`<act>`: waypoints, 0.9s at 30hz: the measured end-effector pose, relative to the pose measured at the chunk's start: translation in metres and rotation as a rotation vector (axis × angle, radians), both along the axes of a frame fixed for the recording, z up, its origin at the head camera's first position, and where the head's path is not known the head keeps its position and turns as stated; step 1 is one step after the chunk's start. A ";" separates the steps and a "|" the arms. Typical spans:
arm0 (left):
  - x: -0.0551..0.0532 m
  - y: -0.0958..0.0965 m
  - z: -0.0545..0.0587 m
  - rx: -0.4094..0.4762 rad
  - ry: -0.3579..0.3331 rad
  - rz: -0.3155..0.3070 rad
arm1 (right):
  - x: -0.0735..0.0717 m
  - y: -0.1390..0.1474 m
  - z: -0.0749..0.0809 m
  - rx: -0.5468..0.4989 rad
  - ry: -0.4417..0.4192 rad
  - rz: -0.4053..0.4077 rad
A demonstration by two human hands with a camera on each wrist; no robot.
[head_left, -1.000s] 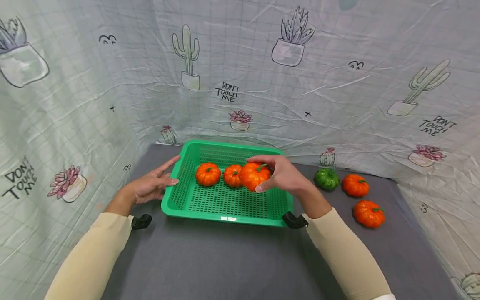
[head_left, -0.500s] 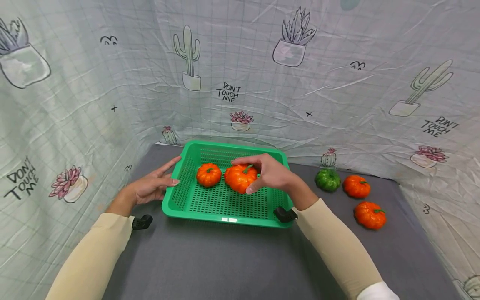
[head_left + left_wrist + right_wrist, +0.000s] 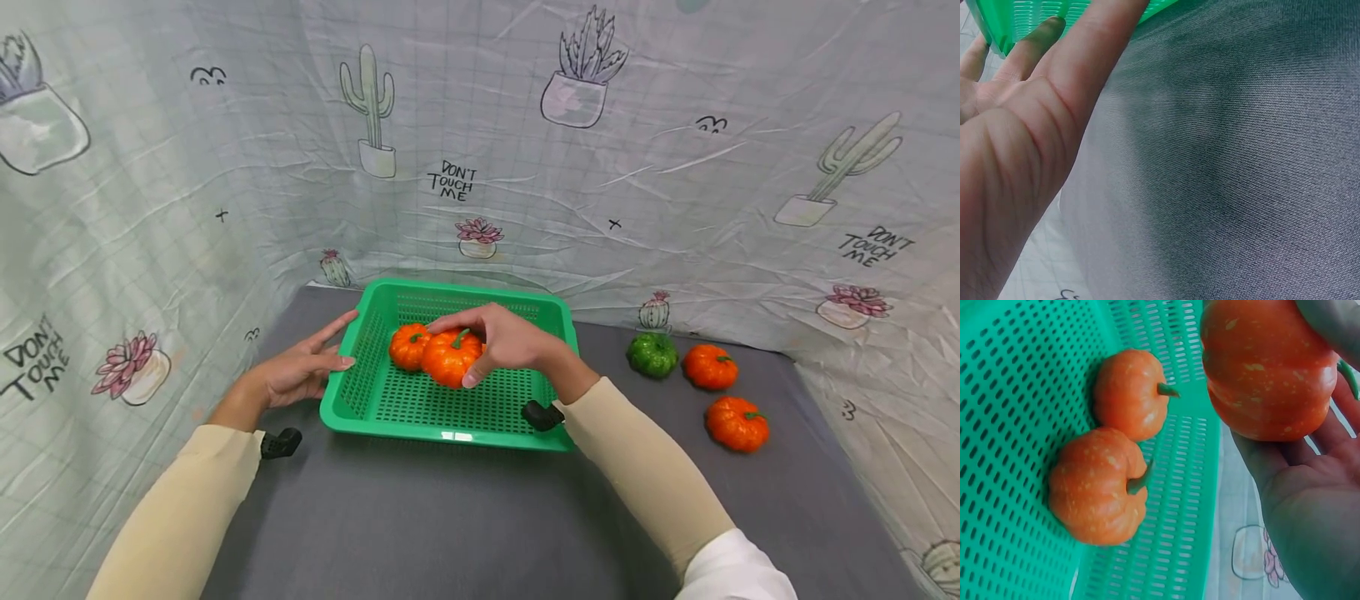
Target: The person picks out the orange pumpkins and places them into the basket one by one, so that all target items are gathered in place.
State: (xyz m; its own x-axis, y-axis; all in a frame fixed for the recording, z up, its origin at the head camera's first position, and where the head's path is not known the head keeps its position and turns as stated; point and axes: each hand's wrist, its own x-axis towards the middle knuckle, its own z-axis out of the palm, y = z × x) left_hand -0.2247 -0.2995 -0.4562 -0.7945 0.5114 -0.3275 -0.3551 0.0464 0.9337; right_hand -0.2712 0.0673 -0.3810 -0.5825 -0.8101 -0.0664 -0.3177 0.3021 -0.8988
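Orange and ribbed, one pumpkin (image 3: pixel 448 362) was clamped between thumb and fingers of the right hand (image 3: pixel 512 337) above the green basket (image 3: pixel 390 429), where two other pumpkins (image 3: pixel 1099 490) lay, while the left hand (image 3: pixel 296 372), fingers apart, touched the basket's left side.

Orange pumpkin (image 3: pixel 1269 372) in right hand (image 3: pixel 1310 500)

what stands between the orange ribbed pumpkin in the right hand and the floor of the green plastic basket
Two other orange pumpkins with green stems sit toward the far side of the green plastic basket and may obstruct the held orange ribbed pumpkin there. Nearer the person, nothing visible blocks the bare perforated floor.
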 end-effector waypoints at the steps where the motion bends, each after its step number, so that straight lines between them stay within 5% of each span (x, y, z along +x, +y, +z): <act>1: 0.000 0.000 0.000 -0.002 0.001 0.000 | 0.000 -0.002 -0.001 0.003 0.000 0.003; 27: -0.001 0.000 -0.001 -0.006 -0.002 0.008 | -0.010 -0.042 -0.021 0.052 0.001 0.066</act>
